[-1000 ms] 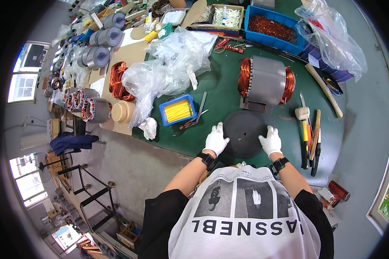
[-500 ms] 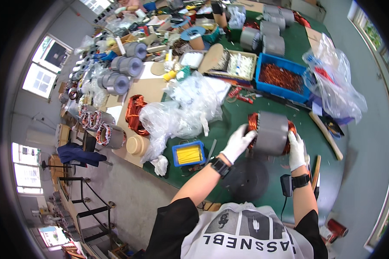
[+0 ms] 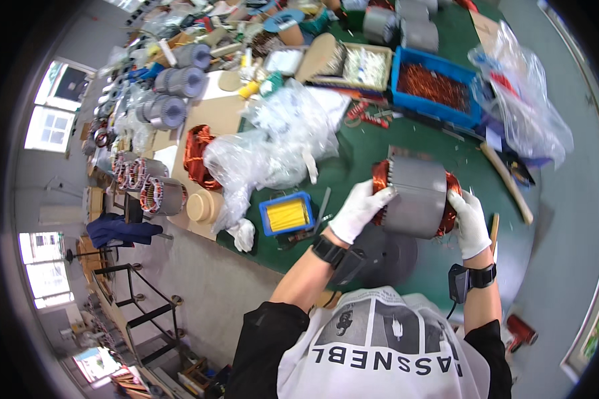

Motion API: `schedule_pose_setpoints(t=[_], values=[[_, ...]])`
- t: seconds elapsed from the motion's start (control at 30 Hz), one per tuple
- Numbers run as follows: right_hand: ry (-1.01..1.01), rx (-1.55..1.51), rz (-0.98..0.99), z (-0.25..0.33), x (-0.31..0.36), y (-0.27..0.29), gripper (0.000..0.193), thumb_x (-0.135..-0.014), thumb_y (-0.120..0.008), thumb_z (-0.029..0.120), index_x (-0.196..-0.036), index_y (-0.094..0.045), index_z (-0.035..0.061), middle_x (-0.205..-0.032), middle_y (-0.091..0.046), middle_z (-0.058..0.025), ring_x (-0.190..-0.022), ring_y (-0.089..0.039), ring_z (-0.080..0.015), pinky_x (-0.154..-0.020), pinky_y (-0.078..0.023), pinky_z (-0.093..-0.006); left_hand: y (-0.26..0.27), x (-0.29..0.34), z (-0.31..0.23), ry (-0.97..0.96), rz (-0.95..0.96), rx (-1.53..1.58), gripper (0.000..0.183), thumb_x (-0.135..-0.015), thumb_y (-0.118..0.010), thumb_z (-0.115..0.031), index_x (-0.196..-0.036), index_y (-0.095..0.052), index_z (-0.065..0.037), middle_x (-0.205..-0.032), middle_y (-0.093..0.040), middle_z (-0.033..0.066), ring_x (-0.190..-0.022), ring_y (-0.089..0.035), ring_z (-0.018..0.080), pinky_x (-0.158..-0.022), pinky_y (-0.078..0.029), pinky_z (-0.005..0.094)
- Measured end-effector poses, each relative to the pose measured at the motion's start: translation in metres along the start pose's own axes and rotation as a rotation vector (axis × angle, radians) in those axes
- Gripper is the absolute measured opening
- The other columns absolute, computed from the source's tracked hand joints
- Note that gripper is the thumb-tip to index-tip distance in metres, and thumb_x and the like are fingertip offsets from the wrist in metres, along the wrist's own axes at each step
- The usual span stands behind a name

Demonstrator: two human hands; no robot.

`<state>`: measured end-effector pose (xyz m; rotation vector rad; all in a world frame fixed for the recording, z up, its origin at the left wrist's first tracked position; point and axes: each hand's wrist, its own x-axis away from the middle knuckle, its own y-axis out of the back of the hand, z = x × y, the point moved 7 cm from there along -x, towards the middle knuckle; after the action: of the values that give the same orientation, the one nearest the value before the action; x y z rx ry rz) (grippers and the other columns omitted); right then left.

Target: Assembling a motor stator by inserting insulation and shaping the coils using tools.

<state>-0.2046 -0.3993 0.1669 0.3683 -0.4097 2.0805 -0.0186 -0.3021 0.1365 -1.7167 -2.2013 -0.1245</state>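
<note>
Between my two white-gloved hands is a motor stator, a grey metal cylinder (image 3: 416, 197) with copper windings bulging from both ends. It lies on its side above the green table. My left hand (image 3: 361, 209) is closed on its left end, fingers at the copper coil (image 3: 380, 185) and the rim. My right hand (image 3: 471, 223) grips the right end, thumb at the copper winding there; its other fingers are partly hidden. Just below the stator, a black round disc (image 3: 387, 261) lies on the table.
Left of my hands are a blue tray (image 3: 265, 223) of yellow strips, clear plastic bags (image 3: 253, 156) and a copper coil bundle (image 3: 196, 156). Beyond stands a blue bin (image 3: 439, 118) of copper scraps. A wooden mallet handle (image 3: 506, 181) lies right. Several other stators (image 3: 165, 194) stand far left.
My view has shifted, so the table's things sit higher in the picture. The stator, still in both hands, is nearer to me relative to the table and slightly tilted.
</note>
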Motion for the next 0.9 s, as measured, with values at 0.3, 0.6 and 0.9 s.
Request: schedule_pose_setpoints(t=[0.3,0.6,0.9], values=[[-0.273,-0.669,0.161,-0.1,0.057,-0.052,0.04,-0.092,-0.05,0.026,-0.12,-0.052,-0.0023,-0.117,-0.06,-0.014,-0.109,-0.057,-0.0236,-0.097,-0.042,-0.0376,0.025,0.071,-0.005,0.101,-0.117,-0.33,0.025,-0.078,-0.068,-0.019,-0.091,-0.062,0.001,-0.072,-0.061,0.0021,-0.063,-0.05,0.0082,-0.06,-0.044,0.0263],[-0.579,-0.942,0.063,-0.207,0.076,-0.08,0.046,-0.099,-0.031,0.042,-0.129,-0.047,0.0102,-0.128,-0.054,-0.01,-0.119,-0.049,-0.0239,-0.105,-0.033,-0.0409,-0.02,0.095,0.007,-0.108,-0.076,-1.15,0.037,-0.069,-0.068,-0.041,-0.082,-0.061,-0.007,-0.07,-0.063,0.0145,-0.068,-0.064,0.0321,-0.064,-0.051,0.0411],[0.381,0.768,-0.505,-0.123,0.044,0.006,0.023,-0.085,-0.053,0.024,-0.098,-0.065,0.0085,-0.098,-0.062,-0.0148,-0.095,-0.056,-0.0354,-0.084,-0.045,-0.0417,-0.084,0.111,0.034,-0.278,0.376,-1.371,0.05,-0.073,-0.067,-0.043,-0.104,-0.057,-0.005,-0.069,-0.062,0.012,-0.064,-0.063,0.029,-0.058,-0.049,0.0392]])
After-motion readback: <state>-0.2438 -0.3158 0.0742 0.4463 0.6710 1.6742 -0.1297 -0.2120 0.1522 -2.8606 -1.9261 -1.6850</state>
